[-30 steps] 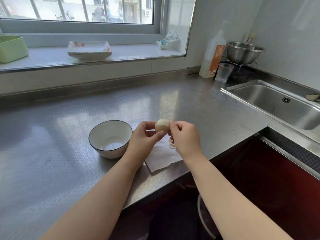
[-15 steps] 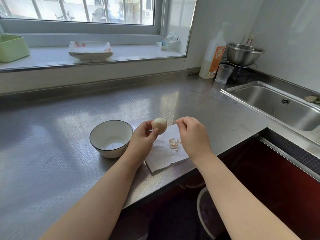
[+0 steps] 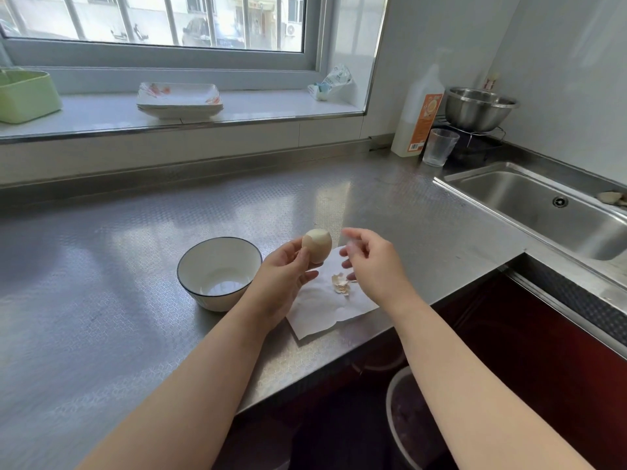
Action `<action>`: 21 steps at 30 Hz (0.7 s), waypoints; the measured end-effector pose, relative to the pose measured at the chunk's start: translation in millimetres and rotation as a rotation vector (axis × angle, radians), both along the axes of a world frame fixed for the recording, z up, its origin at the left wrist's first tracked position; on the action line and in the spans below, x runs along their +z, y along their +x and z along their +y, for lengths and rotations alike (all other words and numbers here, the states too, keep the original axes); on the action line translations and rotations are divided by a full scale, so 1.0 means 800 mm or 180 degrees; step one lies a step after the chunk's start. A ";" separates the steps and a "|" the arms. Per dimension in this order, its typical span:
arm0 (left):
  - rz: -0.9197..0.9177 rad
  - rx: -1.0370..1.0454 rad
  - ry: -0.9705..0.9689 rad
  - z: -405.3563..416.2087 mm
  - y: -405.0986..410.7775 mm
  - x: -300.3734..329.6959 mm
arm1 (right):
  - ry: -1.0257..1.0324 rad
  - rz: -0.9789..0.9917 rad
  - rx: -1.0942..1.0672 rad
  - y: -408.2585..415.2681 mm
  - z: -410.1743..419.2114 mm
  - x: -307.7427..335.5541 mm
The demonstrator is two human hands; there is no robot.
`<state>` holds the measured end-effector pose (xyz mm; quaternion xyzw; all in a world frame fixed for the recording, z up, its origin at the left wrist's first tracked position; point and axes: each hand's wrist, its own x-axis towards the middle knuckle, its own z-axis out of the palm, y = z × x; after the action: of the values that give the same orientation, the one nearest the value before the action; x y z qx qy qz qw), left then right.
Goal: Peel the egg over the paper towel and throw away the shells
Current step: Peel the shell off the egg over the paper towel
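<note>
Above the near edge of the steel countertop (image 3: 101, 266), the left hand (image 3: 281, 279) pinches a partly peeled egg (image 3: 317, 245) between thumb and fingertips, holding it upright over the left side of the paper towel (image 3: 325, 310). Its top shows a paler, bared patch, with tan shell below. Just right of the egg and apart from it, the right hand (image 3: 373, 262) hovers with its fingers spread loose and blurred, gripping nothing. Beneath that hand a small heap of shell fragments (image 3: 340, 283) lies on the towel. One corner of the towel reaches the counter's front lip, with little steel left between it and the drop. A white bowl with a dark rim (image 3: 219, 273) stands just beside the towel's left edge, close to the left wrist. Left of the bowl and behind it, the counter runs bare back to the wall under the window sill. To the right the counter ends at the sink (image 3: 543, 212), well apart from the hands. A clear glass (image 3: 440, 146) and a white bottle with an orange label (image 3: 419, 120) stand at the far corner by the sink. Below the counter edge, near the right forearm, the rim of a round bin (image 3: 393, 418) shows.
</note>
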<state>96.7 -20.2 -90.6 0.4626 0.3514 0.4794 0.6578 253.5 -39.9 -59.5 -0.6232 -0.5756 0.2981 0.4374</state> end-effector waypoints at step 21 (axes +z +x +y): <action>0.0571 0.0376 0.0351 -0.003 0.002 -0.006 | 0.0717 -0.0473 -0.0529 -0.024 0.000 -0.014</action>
<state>98.7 -22.6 -95.2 0.5177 0.4085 0.4926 0.5678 234.4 -39.8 -70.5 -0.6361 -0.5827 0.1475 0.4838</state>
